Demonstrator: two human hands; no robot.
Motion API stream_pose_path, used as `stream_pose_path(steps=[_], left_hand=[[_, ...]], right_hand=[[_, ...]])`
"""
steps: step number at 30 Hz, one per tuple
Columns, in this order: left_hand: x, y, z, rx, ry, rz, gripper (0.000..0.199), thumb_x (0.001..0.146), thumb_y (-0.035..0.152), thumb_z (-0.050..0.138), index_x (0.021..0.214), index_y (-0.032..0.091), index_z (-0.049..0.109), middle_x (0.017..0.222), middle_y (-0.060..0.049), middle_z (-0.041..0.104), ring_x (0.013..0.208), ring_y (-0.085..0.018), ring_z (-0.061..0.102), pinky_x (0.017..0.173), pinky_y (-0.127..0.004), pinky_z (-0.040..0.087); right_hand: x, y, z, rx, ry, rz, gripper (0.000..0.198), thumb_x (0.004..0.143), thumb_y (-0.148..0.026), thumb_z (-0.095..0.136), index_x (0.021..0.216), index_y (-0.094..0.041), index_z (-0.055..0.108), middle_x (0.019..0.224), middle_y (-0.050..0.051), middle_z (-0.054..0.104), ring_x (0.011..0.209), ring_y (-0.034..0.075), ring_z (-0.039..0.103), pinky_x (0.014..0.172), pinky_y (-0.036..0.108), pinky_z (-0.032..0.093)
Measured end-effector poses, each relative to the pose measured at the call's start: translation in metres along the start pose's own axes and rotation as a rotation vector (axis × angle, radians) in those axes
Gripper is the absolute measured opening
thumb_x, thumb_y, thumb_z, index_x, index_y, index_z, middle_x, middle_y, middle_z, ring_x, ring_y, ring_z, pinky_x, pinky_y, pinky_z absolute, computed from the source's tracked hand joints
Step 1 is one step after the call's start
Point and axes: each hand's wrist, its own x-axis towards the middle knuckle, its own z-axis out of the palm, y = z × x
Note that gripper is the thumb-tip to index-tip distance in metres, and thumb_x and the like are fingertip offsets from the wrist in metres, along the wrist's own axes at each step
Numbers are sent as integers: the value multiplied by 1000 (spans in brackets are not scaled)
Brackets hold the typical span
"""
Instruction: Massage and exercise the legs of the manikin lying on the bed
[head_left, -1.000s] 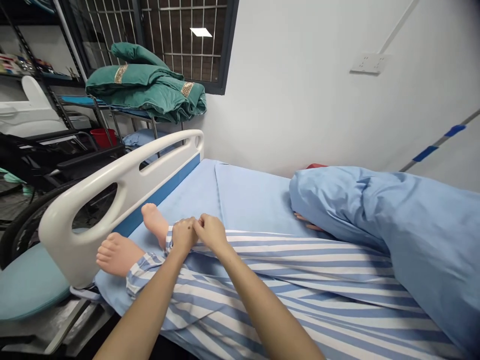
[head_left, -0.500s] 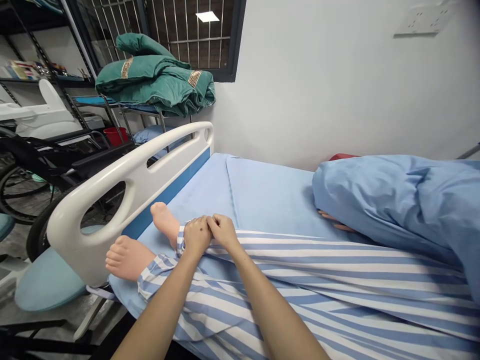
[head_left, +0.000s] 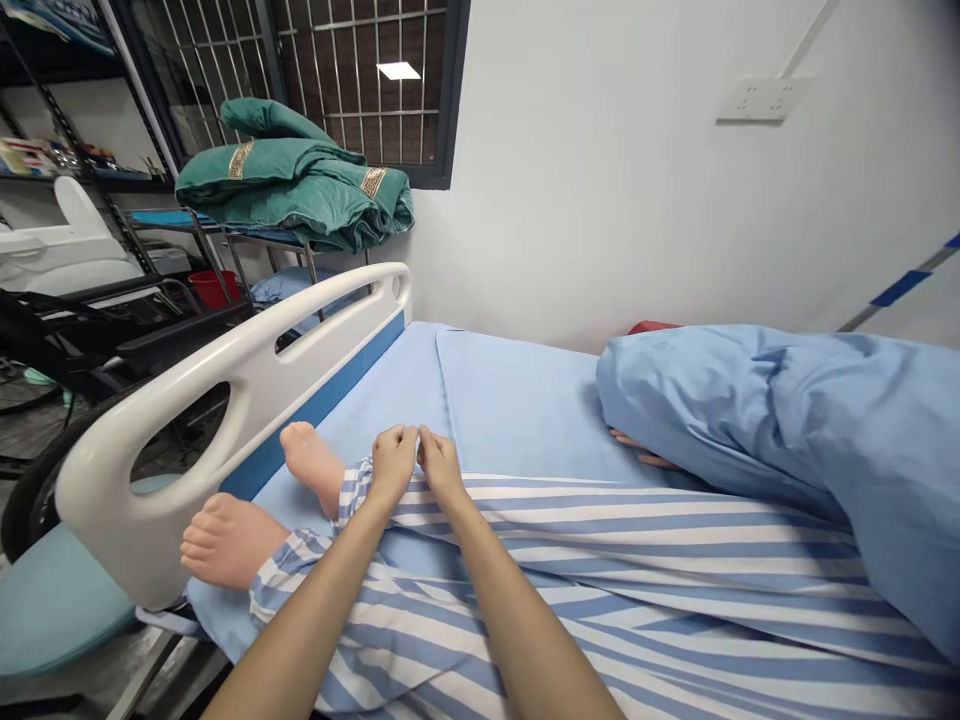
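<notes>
Two legs in blue-and-white striped trousers lie along the bed. Their bare feet, the near foot and the far foot, look smooth like a manikin's. Over the far lower leg, my left hand is closed, knuckles up, just above the trouser cuff. Beside it, my right hand is closed too, the two thumb sides nearly touching. Curled fingers hide whatever they may grip at the leg's far edge. A blue quilt covers the upper body at the right, with some fingertips showing beneath it.
A white footboard stands at the left end of the blue bed sheet. Behind it are a wheelchair and folded green bedding on a rack. A pale blue round seat is at lower left. The wall borders the far side.
My hands have drawn slightly apart from an overlapping hold, and the left fist has rolled more upright over the far leg. The whole view has shifted a little; the legs and quilt lie the same.
</notes>
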Motion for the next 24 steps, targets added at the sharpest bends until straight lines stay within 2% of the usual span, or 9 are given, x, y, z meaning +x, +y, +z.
stream_pose_path(steps=[2,4,8,13,18,21,24], left_hand=[[-4,-1,8,-43,15,36,35,82,33,32,53,18,44,50,2,48,52,-10,44,51,-21,31],[-9,-7,14,73,41,56,37,84,32,30,57,18,49,55,-1,54,55,-11,46,54,-23,30],[-14,-17,19,288,50,2,37,87,33,28,69,18,57,68,-5,63,62,-14,52,60,-25,29],[-13,-18,18,337,27,13,37,88,33,28,74,19,59,71,-5,65,65,-14,54,61,-25,28],[-14,-16,14,346,4,30,35,88,31,30,72,19,58,72,-5,65,67,-15,55,61,-26,29],[-15,-16,13,339,1,6,35,88,31,29,72,19,59,75,-6,66,69,-16,56,62,-26,30],[-15,-17,14,341,-8,3,35,87,33,30,77,20,60,79,-7,67,73,-17,57,62,-26,31]], right_hand=[[0,2,0,40,-18,25,42,81,-48,34,51,-19,34,47,-5,30,46,8,29,45,21,27],[-1,2,1,19,-21,28,40,80,-46,38,51,-19,35,48,-5,31,48,8,30,46,21,27],[-4,1,5,-127,47,28,39,80,-42,37,49,-19,35,48,-4,33,49,8,31,45,21,26],[-8,0,9,-243,82,13,40,82,-41,34,48,-19,33,46,-4,33,48,9,31,45,22,25],[-12,-3,10,-308,127,-5,40,83,-40,32,49,-19,36,47,-3,39,49,10,35,46,22,26],[-8,-14,6,-402,76,17,40,83,-38,31,48,-19,41,48,-2,44,49,11,38,47,23,25],[-1,-29,-3,-554,-32,-31,37,80,-33,37,46,-19,44,46,-1,45,47,11,37,48,24,23]])
